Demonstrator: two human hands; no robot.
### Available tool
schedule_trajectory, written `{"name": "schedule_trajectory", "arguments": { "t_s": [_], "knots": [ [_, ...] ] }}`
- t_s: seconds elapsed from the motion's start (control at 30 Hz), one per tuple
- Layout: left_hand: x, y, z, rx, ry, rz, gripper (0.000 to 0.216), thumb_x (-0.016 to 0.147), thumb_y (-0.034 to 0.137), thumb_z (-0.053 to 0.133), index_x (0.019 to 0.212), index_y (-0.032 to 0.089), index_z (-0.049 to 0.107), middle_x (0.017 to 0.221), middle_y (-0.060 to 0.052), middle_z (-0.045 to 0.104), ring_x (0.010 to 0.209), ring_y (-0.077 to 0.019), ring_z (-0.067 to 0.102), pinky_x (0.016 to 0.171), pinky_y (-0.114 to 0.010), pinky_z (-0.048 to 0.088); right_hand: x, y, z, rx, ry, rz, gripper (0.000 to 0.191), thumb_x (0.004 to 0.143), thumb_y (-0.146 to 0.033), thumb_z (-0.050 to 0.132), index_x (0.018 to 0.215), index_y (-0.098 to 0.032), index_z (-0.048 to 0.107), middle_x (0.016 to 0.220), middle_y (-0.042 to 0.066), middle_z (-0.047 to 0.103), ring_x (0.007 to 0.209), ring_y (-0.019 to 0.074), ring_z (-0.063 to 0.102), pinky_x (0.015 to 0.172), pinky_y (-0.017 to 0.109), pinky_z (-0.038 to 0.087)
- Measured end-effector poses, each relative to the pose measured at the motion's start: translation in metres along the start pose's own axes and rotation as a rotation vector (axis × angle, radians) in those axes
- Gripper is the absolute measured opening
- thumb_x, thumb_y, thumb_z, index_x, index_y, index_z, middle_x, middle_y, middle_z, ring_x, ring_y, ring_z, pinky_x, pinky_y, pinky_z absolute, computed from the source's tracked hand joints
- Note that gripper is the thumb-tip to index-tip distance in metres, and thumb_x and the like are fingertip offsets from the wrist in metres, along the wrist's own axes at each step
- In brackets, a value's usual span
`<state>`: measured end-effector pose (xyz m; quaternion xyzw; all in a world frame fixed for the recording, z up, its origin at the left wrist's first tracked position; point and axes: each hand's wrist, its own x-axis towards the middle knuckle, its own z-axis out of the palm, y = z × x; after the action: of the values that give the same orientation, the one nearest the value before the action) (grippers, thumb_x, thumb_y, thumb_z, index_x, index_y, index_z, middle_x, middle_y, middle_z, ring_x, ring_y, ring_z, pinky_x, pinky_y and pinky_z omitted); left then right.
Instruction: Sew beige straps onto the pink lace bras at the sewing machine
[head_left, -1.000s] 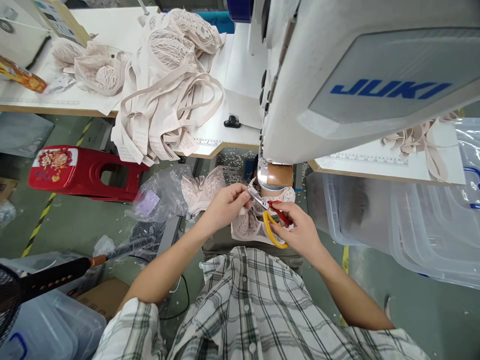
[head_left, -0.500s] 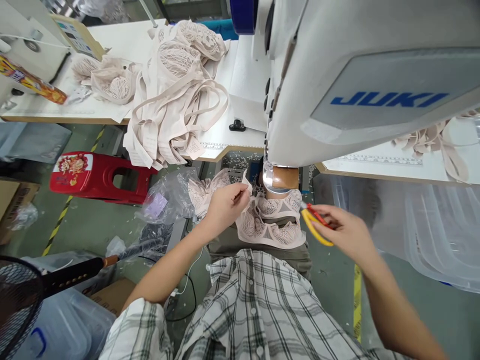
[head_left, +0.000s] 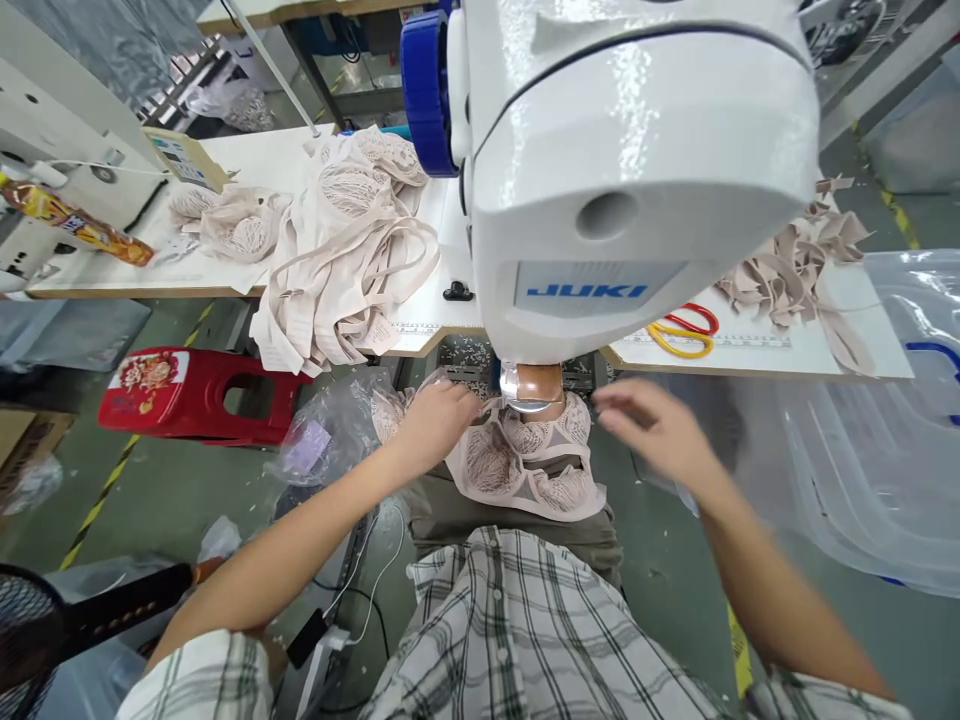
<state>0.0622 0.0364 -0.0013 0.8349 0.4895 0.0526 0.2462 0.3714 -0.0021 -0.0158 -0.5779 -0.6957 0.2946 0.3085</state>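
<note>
A beige lace bra (head_left: pixel 525 465) lies on my lap below the head of a white JUKI sewing machine (head_left: pixel 622 170). My left hand (head_left: pixel 435 415) is closed on the bra's left edge, close to the machine's brown needle end (head_left: pixel 531 385). My right hand (head_left: pixel 652 430) hovers just right of the bra, blurred by motion, fingers spread and holding nothing. The red and yellow scissors (head_left: pixel 684 332) lie on the white table (head_left: pixel 795 345) to the right of the machine.
A heap of beige bras (head_left: pixel 345 250) hangs over the left table edge, and beige strap pieces (head_left: pixel 795 265) lie at the right. A red stool (head_left: pixel 180 395) stands on the floor at left. Clear plastic bins (head_left: pixel 862 470) sit at right, a plastic bag (head_left: pixel 330 430) beside my left knee.
My right hand set the scissors down on the table at right and came back empty toward the bra. My left hand shifted down along the bra's edge. The view tilted upward.
</note>
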Motion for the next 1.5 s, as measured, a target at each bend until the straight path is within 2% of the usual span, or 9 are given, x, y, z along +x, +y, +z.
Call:
{"name": "schedule_trajectory", "arguments": {
  "t_s": [0.07, 0.17, 0.3, 0.43, 0.6, 0.73, 0.83, 1.23, 1.5],
  "knots": [
    [-0.002, 0.014, 0.01, 0.017, 0.021, 0.089, 0.024, 0.094, 0.025, 0.048, 0.071, 0.021, 0.051, 0.076, -0.007, 0.059, 0.076, -0.0224, 0.055, 0.075, -0.034, 0.042, -0.024, -0.021, 0.026, 0.134, -0.253, -0.052, 0.029, 0.088, -0.046, 0.063, 0.11, -0.027, 0.07, 0.11, 0.007, 0.073, 0.1, 0.0273, 0.071, 0.089, 0.045, 0.059],
    [-0.007, 0.043, 0.019, -0.051, -0.033, 0.138, 0.031, 0.099, 0.038, 0.042, 0.073, 0.022, 0.047, 0.062, -0.001, 0.05, 0.057, -0.0169, 0.043, 0.06, -0.029, 0.033, -0.04, -0.039, 0.056, 0.251, -0.326, -0.055, 0.054, 0.08, -0.063, 0.07, 0.118, -0.026, 0.066, 0.122, 0.011, 0.069, 0.111, 0.0328, 0.067, 0.095, 0.049, 0.057],
    [-0.008, 0.08, 0.02, -0.307, 0.028, 0.129, 0.035, 0.099, 0.044, 0.038, 0.071, 0.023, 0.041, 0.058, 0.002, 0.044, 0.051, -0.0131, 0.036, 0.054, -0.028, 0.024, -0.037, -0.048, 0.072, 0.563, -0.04, 0.109, 0.057, 0.093, -0.071, 0.039, 0.105, -0.022, 0.064, 0.095, 0.008, 0.07, 0.089, 0.0255, 0.069, 0.08, 0.04, 0.059],
    [-0.001, 0.099, 0.019, -0.66, 0.171, 0.004, 0.039, 0.102, 0.04, 0.034, 0.067, 0.023, 0.035, 0.058, 0.004, 0.043, 0.051, -0.011, 0.038, 0.051, -0.025, 0.03, -0.02, -0.061, 0.061, 0.578, 0.248, 0.299, 0.035, 0.093, -0.055, 0.051, 0.085, -0.022, 0.061, 0.075, 0.003, 0.066, 0.069, 0.0179, 0.062, 0.064, 0.031, 0.054],
    [0.0, 0.087, 0.024, -0.518, 0.436, -0.062, 0.046, 0.103, 0.049, 0.039, 0.069, 0.02, 0.05, 0.054, 0.005, 0.046, 0.049, -0.0094, 0.044, 0.05, -0.023, 0.032, 0.02, -0.064, 0.036, 0.579, 0.257, 0.309, 0.022, 0.077, -0.039, 0.069, 0.077, -0.023, 0.053, 0.06, -0.004, 0.059, 0.053, 0.0117, 0.052, 0.049, 0.023, 0.042],
    [0.0, 0.069, 0.025, -0.135, 0.583, 0.122, 0.03, 0.104, 0.037, 0.045, 0.103, 0.02, 0.069, 0.06, 0.004, 0.063, 0.052, -0.0092, 0.054, 0.053, -0.023, 0.035, 0.049, -0.056, 0.027, 0.458, 0.196, 0.249, 0.017, 0.077, -0.032, 0.068, 0.077, -0.022, 0.053, 0.059, -0.005, 0.057, 0.053, 0.0109, 0.049, 0.052, 0.024, 0.039],
    [0.004, 0.064, 0.023, 0.103, 0.661, 0.21, 0.032, 0.105, 0.031, 0.043, 0.101, 0.022, 0.074, 0.052, 0.005, 0.06, 0.047, -0.0096, 0.051, 0.051, -0.025, 0.033, 0.063, -0.053, 0.026, 0.398, 0.136, 0.15, 0.012, 0.082, -0.029, 0.064, 0.078, -0.022, 0.054, 0.06, -0.005, 0.056, 0.058, 0.0125, 0.051, 0.058, 0.027, 0.042],
    [0.01, 0.057, 0.012, 0.171, 0.62, 0.162, 0.033, 0.104, 0.03, 0.045, 0.102, 0.022, 0.078, 0.05, 0.004, 0.062, 0.046, -0.0109, 0.053, 0.048, -0.027, 0.031, 0.09, -0.052, 0.022, 0.172, 0.036, 0.038, 0.027, 0.081, -0.014, 0.057, 0.069, -0.024, 0.035, 0.057, -0.005, 0.043, 0.062, 0.0148, 0.044, 0.066, 0.032, 0.039],
    [0.009, 0.058, 0.011, 0.191, 0.581, 0.146, 0.037, 0.105, 0.033, 0.042, 0.107, 0.023, 0.078, 0.058, 0.002, 0.069, 0.049, -0.0102, 0.056, 0.051, -0.025, 0.031, 0.088, -0.051, 0.023, 0.196, 0.046, 0.016, 0.007, 0.084, -0.028, 0.058, 0.082, -0.023, 0.054, 0.059, -0.005, 0.053, 0.06, 0.0149, 0.048, 0.062, 0.031, 0.039]
  ]
}}
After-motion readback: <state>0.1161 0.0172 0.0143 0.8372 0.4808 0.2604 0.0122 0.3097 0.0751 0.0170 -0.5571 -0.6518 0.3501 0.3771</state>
